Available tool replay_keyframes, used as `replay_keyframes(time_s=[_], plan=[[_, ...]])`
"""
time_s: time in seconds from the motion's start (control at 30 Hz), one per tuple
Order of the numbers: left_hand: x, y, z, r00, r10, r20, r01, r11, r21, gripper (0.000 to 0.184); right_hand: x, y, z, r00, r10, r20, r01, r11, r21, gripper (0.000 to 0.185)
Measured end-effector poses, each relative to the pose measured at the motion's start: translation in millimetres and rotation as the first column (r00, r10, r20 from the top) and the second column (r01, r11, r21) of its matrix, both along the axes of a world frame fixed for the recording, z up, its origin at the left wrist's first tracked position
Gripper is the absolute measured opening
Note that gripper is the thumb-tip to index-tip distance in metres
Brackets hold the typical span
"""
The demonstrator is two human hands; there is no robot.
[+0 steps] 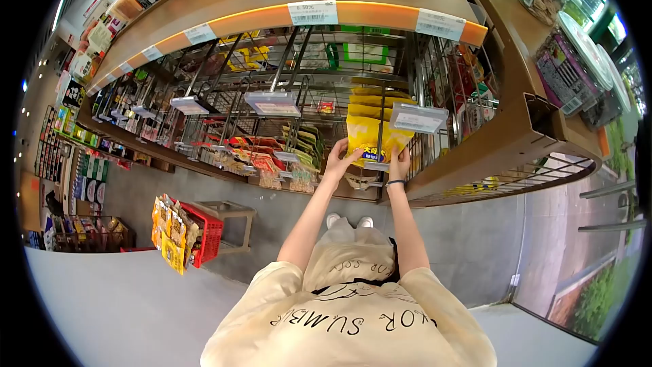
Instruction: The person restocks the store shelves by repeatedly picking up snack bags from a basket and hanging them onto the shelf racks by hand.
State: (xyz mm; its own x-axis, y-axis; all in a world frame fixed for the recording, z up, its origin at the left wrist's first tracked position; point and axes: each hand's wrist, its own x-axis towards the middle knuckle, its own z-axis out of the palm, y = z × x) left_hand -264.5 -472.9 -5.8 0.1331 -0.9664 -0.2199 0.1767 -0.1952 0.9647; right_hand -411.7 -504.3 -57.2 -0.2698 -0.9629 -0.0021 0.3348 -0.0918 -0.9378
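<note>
L hand (341, 160) & R hand (399, 160), fingers nearly closed, pinch opp. edges of the front yellow printed plastic bag (363, 131) in its rack row; best keep pressure light, even, w/ bag upright.

Glossy plastic bags (363, 129) — metal wire rack (435, 81)
Shirt (353, 348) matt cloth, basket (210, 232) smooth plastic — floor (462, 245) smooth, faintly shiny.
</note>
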Motion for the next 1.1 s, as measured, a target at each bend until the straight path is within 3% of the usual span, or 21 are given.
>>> replay_keyframes(time_s=[0.07, 0.23, 0.3, 0.37, 0.43, 0.5, 0.57, 0.6, 0.7, 0.77, 0.8, 0.83, 0.9, 0.97, 1.03, 1.07, 1.1], plan=[[-1, 8, -10, 0.999, 0.008, 0.052, -0.009, 1.0, 0.026, 0.056, -2, 7, -16, 0.994, 0.006, -0.107, -0.004, 1.0, 0.021, 0.035], [-6, 30, -22, 0.998, -0.047, 0.035, 0.045, 0.998, 0.046, 0.077, -3, 18, -40, 0.988, -0.002, -0.155, 0.021, 0.992, 0.121, 0.035], [-4, 39, -39, 0.974, -0.063, 0.218, 0.04, 0.993, 0.11, 0.082, -2, 25, -46, 0.983, -0.065, -0.173, 0.096, 0.98, 0.177, 0.039], [-1, 52, -57, 0.992, -0.1, 0.075, 0.084, 0.979, 0.186, 0.083, -1, 33, -50, 0.972, -0.051, -0.228, 0.101, 0.971, 0.216, 0.042], [6, 76, -51, 0.987, -0.162, 0.022, 0.152, 0.96, 0.236, 0.074, 3, 41, -54, 0.985, -0.027, -0.172, 0.074, 0.959, 0.274, 0.046], [14, 105, -28, 0.889, -0.413, -0.2, 0.457, 0.832, 0.315, 0.063, 11, 54, -39, 0.971, -0.009, -0.238, 0.07, 0.966, 0.251, 0.051], [20, 143, -32, 0.892, -0.373, -0.254, 0.442, 0.833, 0.332, 0.054, 24, 66, -35, 0.969, -0.193, -0.153, 0.23, 0.931, 0.283, 0.053], [25, 162, -34, 0.9, -0.356, -0.25, 0.425, 0.843, 0.33, 0.054, 29, 72, -40, 0.966, -0.179, -0.187, 0.237, 0.904, 0.356, 0.055], [51, 223, -44, 0.91, -0.297, -0.288, 0.394, 0.836, 0.382, 0.053, 50, 100, -79, 0.96, -0.211, -0.182, 0.254, 0.933, 0.254, 0.045], [70, 268, -56, 0.93, -0.323, -0.176, 0.367, 0.838, 0.405, 0.053, 75, 129, -77, 0.983, -0.089, -0.157, 0.138, 0.933, 0.332, 0.039], [79, 292, -67, 0.944, -0.282, -0.172, 0.328, 0.854, 0.403, 0.053, 90, 147, -80, 0.999, -0.034, 0.005, 0.031, 0.941, 0.337, 0.032], [90, 319, -82, 0.954, -0.293, -0.069, 0.293, 0.851, 0.435, 0.052, 101, 162, -86, 1.0, 0.013, 0.008, -0.015, 0.942, 0.334, 0.032], [110, 369, -102, 0.968, -0.247, 0.04, 0.199, 0.859, 0.471, 0.05, 123, 197, -100, 0.878, 0.477, -0.027, -0.383, 0.737, 0.557, 0.028], [130, 415, -112, 0.847, -0.366, 0.386, 0.048, 0.775, 0.63, 0.042, 142, 240, -102, 0.668, 0.736, 0.107, -0.586, 0.433, 0.685, 0.023], [146, 455, -117, 0.854, -0.285, 0.435, -0.055, 0.783, 0.62, 0.04, 155, 275, -122, 0.389, 0.893, 0.228, -0.649, 0.089, 0.756, 0.023], [152, 474, -120, 0.846, -0.246, 0.474, -0.11, 0.787, 0.606, 0.039, 164, 286, -126, 0.352, 0.907, 0.233, -0.655, 0.061, 0.753, 0.023], [157, 488, -118, 0.853, -0.215, 0.476, -0.141, 0.782, 0.607, 0.039, 171, 298, -116, 0.197, 0.961, 0.194, -0.595, -0.039, 0.803, 0.023]])
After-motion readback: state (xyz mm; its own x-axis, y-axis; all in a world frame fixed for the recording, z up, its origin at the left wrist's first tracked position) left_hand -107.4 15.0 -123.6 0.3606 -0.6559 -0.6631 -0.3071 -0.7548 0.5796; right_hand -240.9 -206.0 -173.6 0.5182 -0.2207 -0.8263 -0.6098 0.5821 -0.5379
